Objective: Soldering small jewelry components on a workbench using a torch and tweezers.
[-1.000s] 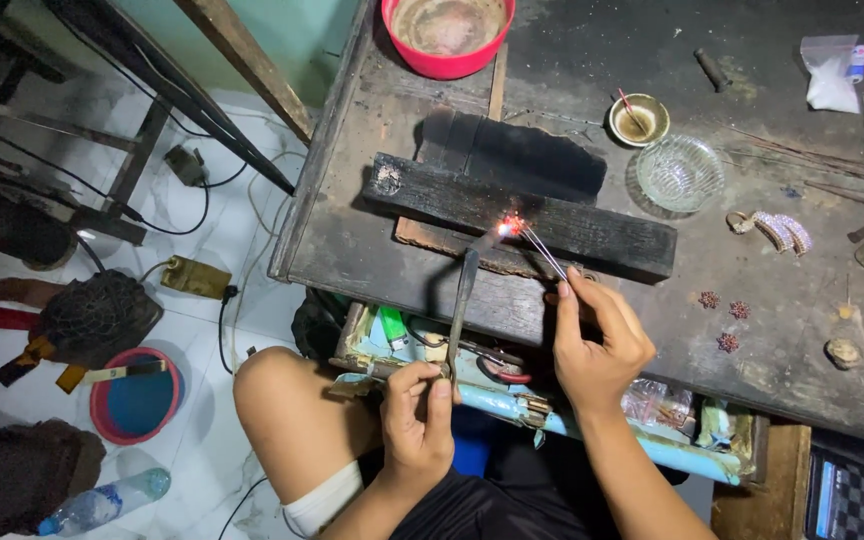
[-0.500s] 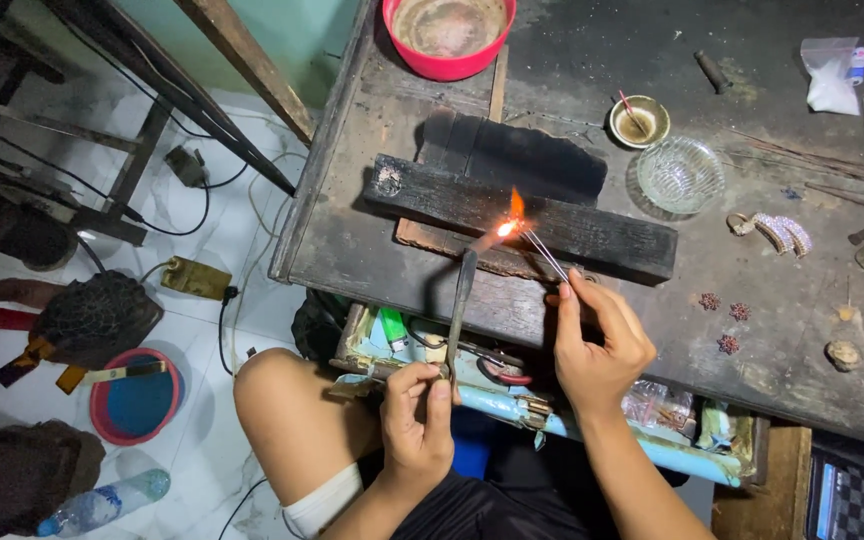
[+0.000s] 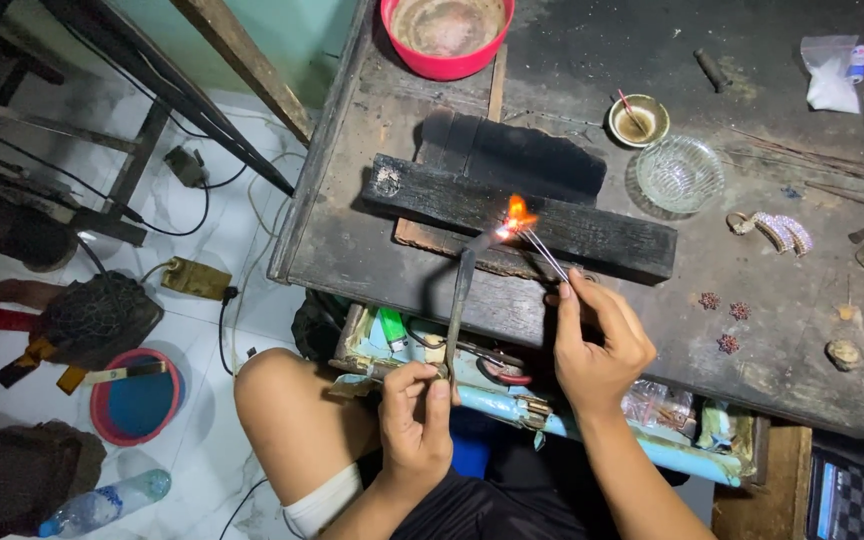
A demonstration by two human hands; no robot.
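Note:
My left hand (image 3: 415, 420) grips the lower end of a thin metal torch pipe (image 3: 460, 300) that rises toward the bench and bends at its tip. An orange flame (image 3: 517, 216) burns at that tip, over a charred black wooden block (image 3: 612, 232). My right hand (image 3: 597, 340) holds slim metal tweezers (image 3: 544, 252) whose points reach into the flame. Whatever small piece sits in the tweezer tips is hidden by the glow.
A dark worn workbench (image 3: 772, 330) carries a red bowl (image 3: 446, 30), a small brass cup (image 3: 638, 121), a clear glass dish (image 3: 680, 173), sparkling jewellery pieces (image 3: 780, 231) and several small red ornaments (image 3: 728, 343). On the tiled floor lie a blue basin (image 3: 137, 405), a plastic bottle (image 3: 102, 505) and cables.
The flame at the tweezer tips has grown from a small glow to a taller orange flame. Both hands have stayed in place.

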